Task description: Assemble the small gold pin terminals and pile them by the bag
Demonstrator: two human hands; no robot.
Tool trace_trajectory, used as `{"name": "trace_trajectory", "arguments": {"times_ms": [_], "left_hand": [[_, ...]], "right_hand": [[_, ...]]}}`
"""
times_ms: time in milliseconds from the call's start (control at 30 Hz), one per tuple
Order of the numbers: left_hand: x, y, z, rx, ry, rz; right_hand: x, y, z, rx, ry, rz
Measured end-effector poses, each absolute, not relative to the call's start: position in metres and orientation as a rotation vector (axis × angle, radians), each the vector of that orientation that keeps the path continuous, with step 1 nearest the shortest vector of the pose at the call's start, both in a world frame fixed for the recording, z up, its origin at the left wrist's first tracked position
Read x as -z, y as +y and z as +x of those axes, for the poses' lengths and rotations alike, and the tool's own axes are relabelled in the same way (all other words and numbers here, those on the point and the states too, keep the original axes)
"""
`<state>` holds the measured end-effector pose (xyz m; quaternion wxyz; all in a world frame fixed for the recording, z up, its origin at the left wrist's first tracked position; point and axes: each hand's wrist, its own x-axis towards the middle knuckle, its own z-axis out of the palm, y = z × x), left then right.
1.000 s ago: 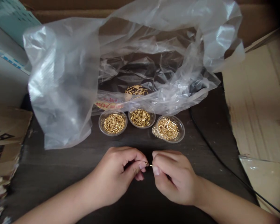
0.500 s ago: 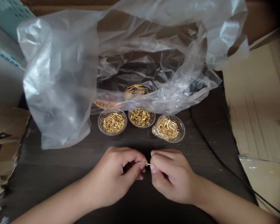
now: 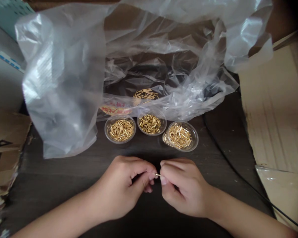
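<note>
My left hand (image 3: 132,185) and my right hand (image 3: 182,185) meet fingertip to fingertip low in the view. Between them runs a small gold metal pin (image 3: 158,175), pinched at its left end by my left thumb and forefinger and at its right end by my right ones. Whether it is one piece or two joined pieces I cannot tell. Just beyond the hands stand three clear round cups holding short gold pins: the left cup (image 3: 106,135), the middle cup (image 3: 164,127) and the right cup (image 3: 195,140).
A large clear plastic bag (image 3: 64,76) spreads across the back, with longer gold pins (image 3: 146,95) lying in its opening. A black cable (image 3: 228,162) crosses the dark table (image 3: 64,185) at right. Cardboard (image 3: 273,109) flanks the right side, and a carton (image 3: 7,145) the left.
The hands keep almost the same place and pinch. Slightly less of the thicker gold part shows at my left fingertips. The view has shifted a little.
</note>
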<state>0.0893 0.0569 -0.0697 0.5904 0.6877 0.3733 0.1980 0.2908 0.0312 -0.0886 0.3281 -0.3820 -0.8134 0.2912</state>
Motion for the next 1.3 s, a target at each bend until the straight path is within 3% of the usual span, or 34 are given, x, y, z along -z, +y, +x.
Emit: {"name": "trace_trajectory", "arguments": {"times_ms": [400,1033,1300], "left_hand": [[0.0714,0.0572,0.0885,-0.476,0.847,1.614],[0.0771,0.0538,0.0875,-0.447,0.868,1.711],[0.07,0.0578,0.0895,-0.461,0.893,1.578]], "right_hand": [[0.0865,0.035,0.2944,-0.893,-2.15,-0.965],[0.0843,0.0285,0.2915,-0.568,-2.379,-1.115],[0.0871,0.0317,0.2953,-0.749,-2.307,-1.043]]}}
